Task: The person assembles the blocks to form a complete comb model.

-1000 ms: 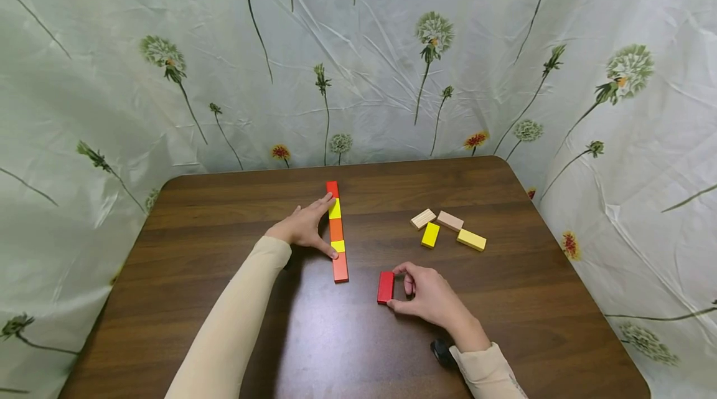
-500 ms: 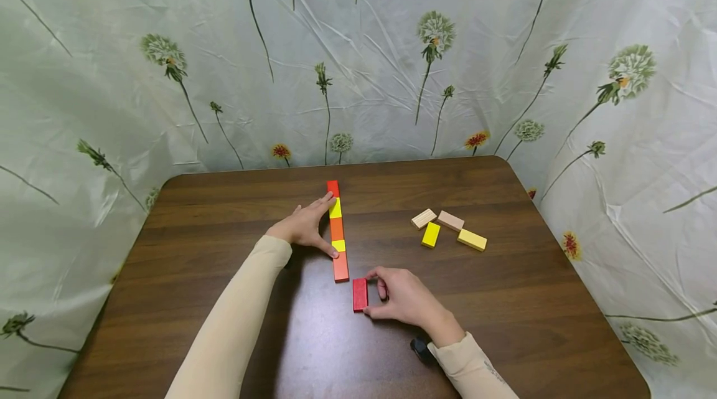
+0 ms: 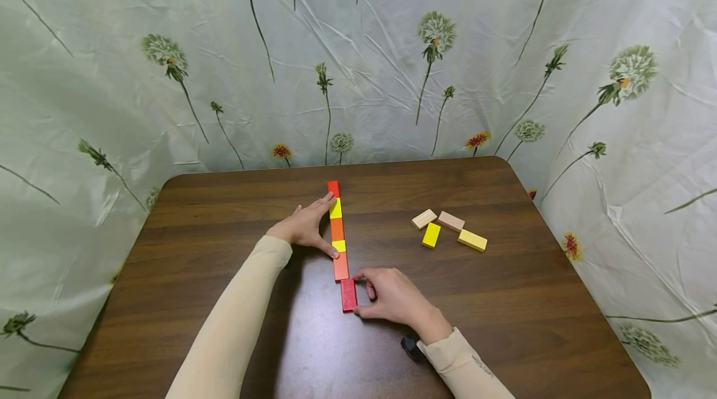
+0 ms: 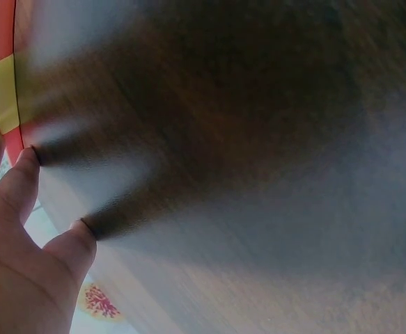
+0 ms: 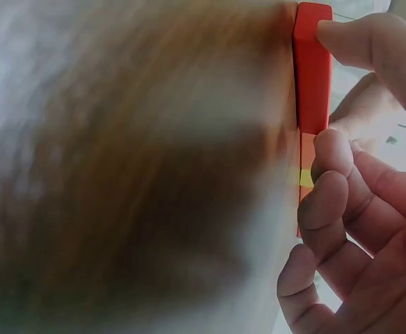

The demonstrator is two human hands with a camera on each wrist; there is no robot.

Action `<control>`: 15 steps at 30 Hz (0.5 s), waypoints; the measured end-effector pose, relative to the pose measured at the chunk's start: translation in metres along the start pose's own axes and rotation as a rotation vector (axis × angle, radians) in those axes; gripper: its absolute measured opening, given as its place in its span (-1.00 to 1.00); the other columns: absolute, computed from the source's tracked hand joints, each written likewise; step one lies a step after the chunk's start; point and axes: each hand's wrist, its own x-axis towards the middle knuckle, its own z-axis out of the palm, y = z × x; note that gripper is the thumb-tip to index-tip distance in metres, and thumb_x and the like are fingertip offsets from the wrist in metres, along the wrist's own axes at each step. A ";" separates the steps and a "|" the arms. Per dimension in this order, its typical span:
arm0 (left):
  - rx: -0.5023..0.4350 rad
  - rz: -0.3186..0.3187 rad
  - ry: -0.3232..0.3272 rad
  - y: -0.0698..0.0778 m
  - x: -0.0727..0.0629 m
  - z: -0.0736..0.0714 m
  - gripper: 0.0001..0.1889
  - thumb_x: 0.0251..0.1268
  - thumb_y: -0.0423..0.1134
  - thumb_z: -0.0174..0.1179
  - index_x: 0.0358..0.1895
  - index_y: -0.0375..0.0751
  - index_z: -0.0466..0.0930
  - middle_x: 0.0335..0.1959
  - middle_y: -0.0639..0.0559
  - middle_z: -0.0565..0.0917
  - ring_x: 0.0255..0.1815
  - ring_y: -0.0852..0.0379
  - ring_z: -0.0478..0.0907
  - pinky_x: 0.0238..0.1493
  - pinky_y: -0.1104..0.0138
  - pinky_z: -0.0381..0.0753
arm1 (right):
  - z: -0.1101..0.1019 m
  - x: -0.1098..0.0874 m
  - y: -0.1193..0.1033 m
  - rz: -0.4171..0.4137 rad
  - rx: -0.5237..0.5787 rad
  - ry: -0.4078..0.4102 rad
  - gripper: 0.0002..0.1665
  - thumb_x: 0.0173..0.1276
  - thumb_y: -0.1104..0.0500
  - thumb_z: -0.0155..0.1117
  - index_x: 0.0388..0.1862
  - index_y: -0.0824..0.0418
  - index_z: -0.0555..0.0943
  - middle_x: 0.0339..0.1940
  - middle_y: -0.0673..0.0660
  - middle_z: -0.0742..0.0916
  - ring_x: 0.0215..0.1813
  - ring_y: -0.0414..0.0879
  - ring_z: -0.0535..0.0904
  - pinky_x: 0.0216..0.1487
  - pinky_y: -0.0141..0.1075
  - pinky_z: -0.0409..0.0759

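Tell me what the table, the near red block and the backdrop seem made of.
Table: wood or wood-look laminate, satin; brown grain streaks, soft glare. Near red block: painted wood, perhaps plastic, slightly glossy; even colour, crisp edges. Backdrop: fabric or plastic sheet, faintly shiny; creases and bright fold lines.

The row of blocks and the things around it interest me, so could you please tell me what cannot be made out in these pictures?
Head view: the black object is partly covered by the right sleeve and too small to identify.
Left wrist view: the row of blocks is cut off by the top edge.
Right wrist view: the right hand hides part of the row beyond the red block; the tabletop is blurred.
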 end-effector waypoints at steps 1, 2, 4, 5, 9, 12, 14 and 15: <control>0.000 -0.001 -0.001 0.000 0.000 0.000 0.47 -0.11 0.35 0.66 0.80 -0.11 -0.08 0.85 -0.05 -0.13 0.84 -0.19 -0.07 0.68 -0.46 -0.18 | 0.000 0.000 -0.001 -0.002 0.001 -0.001 -0.43 0.16 0.01 0.68 0.13 0.18 0.74 -0.54 -0.19 0.50 -0.49 -0.42 0.30 -0.37 -0.47 0.37; 0.000 0.001 -0.001 -0.001 0.001 0.000 0.47 -0.11 0.36 0.66 0.80 -0.11 -0.08 0.85 -0.05 -0.13 0.84 -0.19 -0.07 0.67 -0.47 -0.18 | 0.001 0.001 -0.001 -0.007 0.001 0.000 -0.42 0.17 0.01 0.68 0.13 0.18 0.75 -0.54 -0.18 0.50 -0.50 -0.42 0.29 -0.38 -0.48 0.36; 0.000 0.003 0.000 -0.001 0.001 0.001 0.47 -0.10 0.36 0.66 0.80 -0.11 -0.08 0.85 -0.06 -0.13 0.84 -0.20 -0.07 0.67 -0.47 -0.18 | 0.001 0.001 -0.002 -0.009 0.007 -0.002 -0.42 0.18 0.02 0.68 0.14 0.18 0.75 -0.55 -0.17 0.50 -0.50 -0.42 0.28 -0.41 -0.48 0.32; 0.001 0.005 0.000 -0.001 0.001 0.001 0.47 -0.10 0.36 0.66 0.80 -0.11 -0.08 0.85 -0.06 -0.13 0.84 -0.20 -0.07 0.67 -0.47 -0.18 | 0.002 0.001 -0.002 -0.010 0.006 -0.001 -0.42 0.18 0.02 0.68 0.15 0.18 0.75 -0.55 -0.16 0.50 -0.50 -0.41 0.28 -0.41 -0.48 0.31; 0.000 0.009 0.003 0.000 0.000 0.000 0.47 -0.10 0.35 0.66 0.80 -0.11 -0.08 0.85 -0.06 -0.14 0.84 -0.18 -0.08 0.67 -0.47 -0.18 | 0.003 0.002 -0.004 -0.012 -0.006 0.005 -0.42 0.19 0.02 0.69 0.15 0.19 0.76 -0.55 -0.13 0.51 -0.50 -0.41 0.28 -0.41 -0.48 0.31; -0.001 0.006 0.003 0.001 0.000 -0.001 0.46 -0.10 0.34 0.67 0.80 -0.11 -0.08 0.85 -0.05 -0.13 0.84 -0.17 -0.08 0.67 -0.46 -0.18 | 0.004 0.003 -0.005 -0.016 -0.029 0.015 -0.42 0.19 0.01 0.70 0.14 0.19 0.76 -0.56 -0.10 0.53 -0.49 -0.40 0.28 -0.39 -0.47 0.34; -0.002 0.003 0.002 0.001 0.000 0.000 0.46 -0.10 0.34 0.67 0.79 -0.12 -0.08 0.85 -0.06 -0.13 0.84 -0.18 -0.07 0.67 -0.47 -0.18 | 0.004 0.003 -0.006 -0.021 -0.045 0.019 -0.42 0.19 0.00 0.70 0.15 0.20 0.77 -0.55 -0.08 0.55 -0.49 -0.39 0.28 -0.37 -0.46 0.36; -0.002 0.003 0.001 0.001 0.000 0.000 0.46 -0.10 0.34 0.67 0.79 -0.12 -0.08 0.85 -0.06 -0.13 0.84 -0.18 -0.07 0.67 -0.47 -0.17 | 0.004 0.003 -0.006 -0.023 -0.053 0.021 -0.42 0.19 0.00 0.70 0.15 0.19 0.77 -0.55 -0.07 0.56 -0.48 -0.39 0.29 -0.36 -0.46 0.37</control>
